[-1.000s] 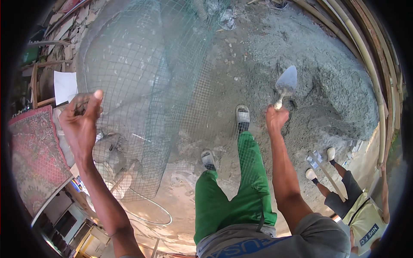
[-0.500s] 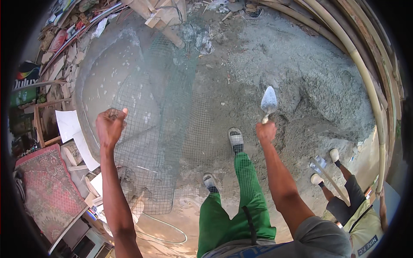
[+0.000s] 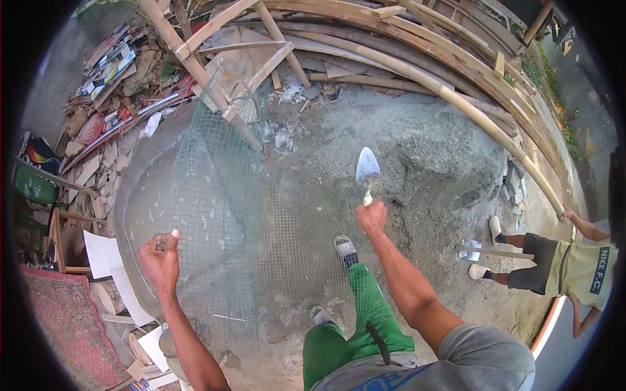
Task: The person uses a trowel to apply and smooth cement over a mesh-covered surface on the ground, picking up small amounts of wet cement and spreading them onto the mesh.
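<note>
While I watch remotely, trowel (image 3: 368,167): just right of centre, upper half of the frame; I judge it light, stiff, best held by its handle (image 3: 368,197).
Right hand (image 3: 372,218): clenched round the handle.
Left hand (image 3: 160,262): curled, left of centre, beside the mesh (image 3: 218,218); I can't tell whether it pinches it.
Mesh feel: probably light, springy, easily snagged; I'd grasp its edge.
Hidden: most of the handle; the mesh's lower end fades into the ground (image 3: 310,195).

Left hand (image 3: 161,257) and right hand (image 3: 372,216) curled; 2 arms (image 3: 412,279) extended.
</note>
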The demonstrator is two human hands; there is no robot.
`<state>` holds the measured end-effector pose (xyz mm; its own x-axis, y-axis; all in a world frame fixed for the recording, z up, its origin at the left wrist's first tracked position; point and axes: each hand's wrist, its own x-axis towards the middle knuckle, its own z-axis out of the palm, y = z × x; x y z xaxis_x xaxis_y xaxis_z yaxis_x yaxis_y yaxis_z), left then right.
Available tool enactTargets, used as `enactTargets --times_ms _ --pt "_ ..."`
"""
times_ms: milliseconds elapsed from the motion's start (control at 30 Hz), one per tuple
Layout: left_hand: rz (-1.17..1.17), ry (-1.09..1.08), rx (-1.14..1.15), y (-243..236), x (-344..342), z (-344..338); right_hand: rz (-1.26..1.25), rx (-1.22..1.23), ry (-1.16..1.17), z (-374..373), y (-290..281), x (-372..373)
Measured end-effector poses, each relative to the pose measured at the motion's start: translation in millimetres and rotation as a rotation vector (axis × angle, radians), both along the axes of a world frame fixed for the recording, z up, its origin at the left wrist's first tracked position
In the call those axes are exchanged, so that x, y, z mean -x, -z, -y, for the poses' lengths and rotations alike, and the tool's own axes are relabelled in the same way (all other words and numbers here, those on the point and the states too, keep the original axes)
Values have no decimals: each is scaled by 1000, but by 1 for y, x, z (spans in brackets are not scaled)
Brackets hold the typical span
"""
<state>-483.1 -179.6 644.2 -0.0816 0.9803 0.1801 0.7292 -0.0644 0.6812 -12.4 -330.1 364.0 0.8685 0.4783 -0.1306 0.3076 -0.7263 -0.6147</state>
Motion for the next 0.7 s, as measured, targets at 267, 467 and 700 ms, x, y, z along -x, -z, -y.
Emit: enactTargets --times_ms 267,467,700 --pt "96 -6 -59 -102 104 161 -115 -305 -36 152 -93 103" --pt "115 23 -163 -121 148 250 -544 -186 208 371 -69 153" --pt "-154 71 -178 -120 163 330 -571 -342 657 518 -104 44"
